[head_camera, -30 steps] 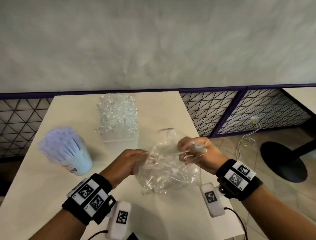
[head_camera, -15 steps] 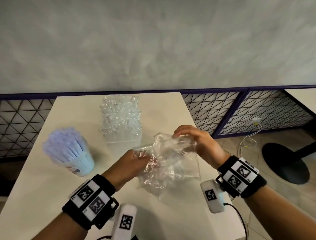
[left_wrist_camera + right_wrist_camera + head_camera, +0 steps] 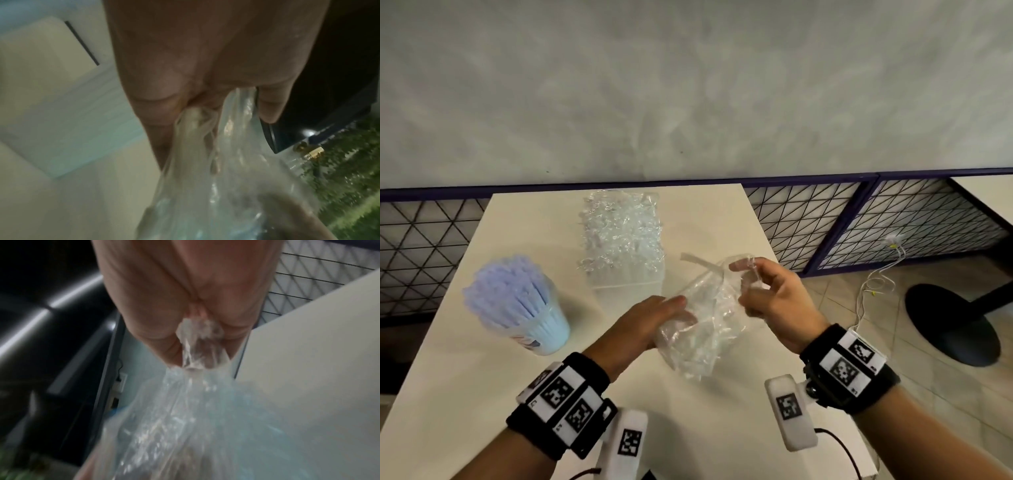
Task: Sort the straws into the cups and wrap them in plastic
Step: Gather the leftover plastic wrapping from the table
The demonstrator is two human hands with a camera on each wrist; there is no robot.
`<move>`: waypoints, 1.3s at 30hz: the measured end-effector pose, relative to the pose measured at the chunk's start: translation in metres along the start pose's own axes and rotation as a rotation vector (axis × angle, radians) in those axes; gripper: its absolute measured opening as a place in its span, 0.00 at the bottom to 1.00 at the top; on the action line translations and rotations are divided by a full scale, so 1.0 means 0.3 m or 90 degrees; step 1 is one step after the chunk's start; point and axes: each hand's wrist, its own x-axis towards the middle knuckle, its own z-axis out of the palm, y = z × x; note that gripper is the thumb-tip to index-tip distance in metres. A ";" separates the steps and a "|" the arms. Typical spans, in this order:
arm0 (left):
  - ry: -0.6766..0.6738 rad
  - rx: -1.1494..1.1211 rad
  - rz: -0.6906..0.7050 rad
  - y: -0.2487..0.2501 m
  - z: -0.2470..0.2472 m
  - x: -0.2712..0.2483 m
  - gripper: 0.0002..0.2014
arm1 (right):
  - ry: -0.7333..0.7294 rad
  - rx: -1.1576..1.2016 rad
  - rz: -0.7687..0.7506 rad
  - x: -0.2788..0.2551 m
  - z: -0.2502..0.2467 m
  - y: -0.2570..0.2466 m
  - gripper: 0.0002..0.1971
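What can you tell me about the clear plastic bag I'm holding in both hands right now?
The plastic bag is thin, transparent and crinkled, catching glints of light. It hangs above the table, apart from it, stretched between both hands. The left hand grips its lower edge, the film bunched between thumb and fingers; the right hand pinches the upper edge. A flat pale strip sticks out at its top. What it holds inside cannot be made out.

Straws (image 3: 508,291) lilac-blue, cup (image 3: 544,330) pale blue – table (image 3: 465,377) cream, plastic bag (image 3: 698,329) clear.
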 end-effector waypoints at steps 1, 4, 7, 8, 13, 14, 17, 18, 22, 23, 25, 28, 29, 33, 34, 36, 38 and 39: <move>-0.021 -0.003 -0.024 0.003 0.007 -0.003 0.34 | 0.026 -0.071 -0.068 0.002 0.011 0.000 0.28; 0.020 0.056 0.013 0.003 0.028 0.008 0.23 | 0.085 -0.345 -0.351 0.010 0.051 -0.001 0.27; 0.096 0.061 0.040 0.019 0.059 0.020 0.13 | 0.089 -0.510 -0.563 -0.002 0.097 0.008 0.16; 0.098 0.030 0.036 0.029 0.069 0.021 0.13 | 0.084 -0.552 -0.603 -0.008 0.112 0.013 0.16; 0.040 -0.201 0.012 0.065 0.061 0.005 0.28 | -0.032 -0.648 -0.574 -0.039 0.149 0.019 0.21; 0.028 -0.186 0.020 0.061 0.057 0.005 0.28 | -0.072 -0.652 -0.544 -0.046 0.149 0.009 0.23; 0.042 -0.110 0.047 0.042 0.047 0.006 0.17 | -0.184 -0.554 -0.466 -0.051 0.147 -0.028 0.17; 0.063 -0.108 0.054 0.031 0.039 0.012 0.14 | -0.192 -0.472 -0.414 -0.049 0.148 -0.037 0.14; 0.090 -0.130 0.101 0.005 0.018 0.014 0.15 | 0.025 -0.276 -0.226 -0.025 0.131 -0.054 0.17; 0.078 -0.135 0.121 0.002 0.016 0.011 0.18 | 0.080 -0.322 -0.188 -0.019 0.119 -0.049 0.25; 0.061 -0.149 0.166 0.000 0.013 0.008 0.19 | 0.037 -0.228 -0.010 0.001 0.100 -0.044 0.43; 0.028 -0.172 0.228 0.005 0.018 0.008 0.24 | -0.169 0.183 0.165 0.009 0.096 -0.011 0.45; 0.028 -0.165 0.240 0.012 0.024 0.007 0.27 | -0.186 0.225 0.165 0.007 0.100 -0.006 0.37; 0.037 -0.089 0.223 0.016 0.009 -0.006 0.30 | -0.133 0.180 0.104 0.008 0.085 -0.012 0.28; 0.016 -0.087 0.196 0.021 -0.010 -0.012 0.30 | -0.135 0.135 0.085 0.017 0.068 -0.013 0.28; -0.057 -0.095 0.116 0.033 -0.046 -0.028 0.29 | -0.164 0.000 0.055 0.032 0.046 -0.030 0.30; -0.094 -0.026 0.067 0.042 -0.058 -0.036 0.33 | -0.225 -0.132 0.016 0.045 0.042 -0.053 0.28; -0.098 0.031 0.058 0.047 -0.051 -0.038 0.35 | -0.264 -0.178 -0.008 0.051 0.049 -0.069 0.26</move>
